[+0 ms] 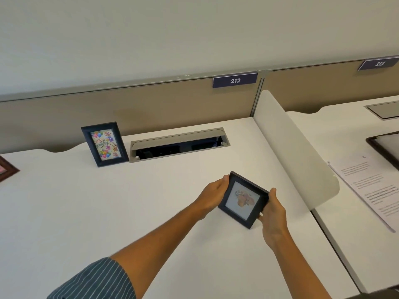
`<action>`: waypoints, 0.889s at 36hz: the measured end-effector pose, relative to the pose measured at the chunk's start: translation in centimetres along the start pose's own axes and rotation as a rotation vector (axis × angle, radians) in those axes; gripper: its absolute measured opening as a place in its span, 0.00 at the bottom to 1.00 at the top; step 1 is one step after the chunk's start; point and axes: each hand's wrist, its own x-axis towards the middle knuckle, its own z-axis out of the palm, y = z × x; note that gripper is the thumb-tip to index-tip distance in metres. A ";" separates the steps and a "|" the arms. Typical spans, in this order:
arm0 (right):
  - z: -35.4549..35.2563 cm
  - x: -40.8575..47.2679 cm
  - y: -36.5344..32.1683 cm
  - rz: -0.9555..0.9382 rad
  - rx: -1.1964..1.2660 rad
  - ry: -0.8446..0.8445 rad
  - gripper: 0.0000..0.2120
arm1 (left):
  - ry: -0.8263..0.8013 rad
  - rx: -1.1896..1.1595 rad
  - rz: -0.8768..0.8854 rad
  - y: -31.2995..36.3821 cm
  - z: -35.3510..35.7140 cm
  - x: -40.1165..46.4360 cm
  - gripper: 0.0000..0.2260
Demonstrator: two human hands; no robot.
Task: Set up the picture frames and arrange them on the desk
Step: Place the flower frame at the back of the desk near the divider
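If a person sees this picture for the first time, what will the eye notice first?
First, the two hands, left hand and right hand, holding a small dark frame with a floral picture just over the white desk, right of centre. Next, the birthday frame standing upright at the back left, beside the open cable tray. Above the tray, a sign reads 212.

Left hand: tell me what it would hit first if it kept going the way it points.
The left hand points right, at the small black frame it already grips, with the right hand on the far side.
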 end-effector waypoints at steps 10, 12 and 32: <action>0.6 5.6 -5.0 -0.044 -0.054 -0.014 0.32 | 0.049 -0.031 -0.017 2.7 -0.2 4.1 0.28; 0.6 7.1 -6.3 -0.050 -0.056 -0.005 0.31 | 0.061 -0.030 -0.016 3.6 -0.3 5.4 0.29; 4.7 23.6 -17.8 -0.136 -0.139 -0.004 0.32 | 0.072 -0.159 0.029 13.2 -4.3 19.5 0.30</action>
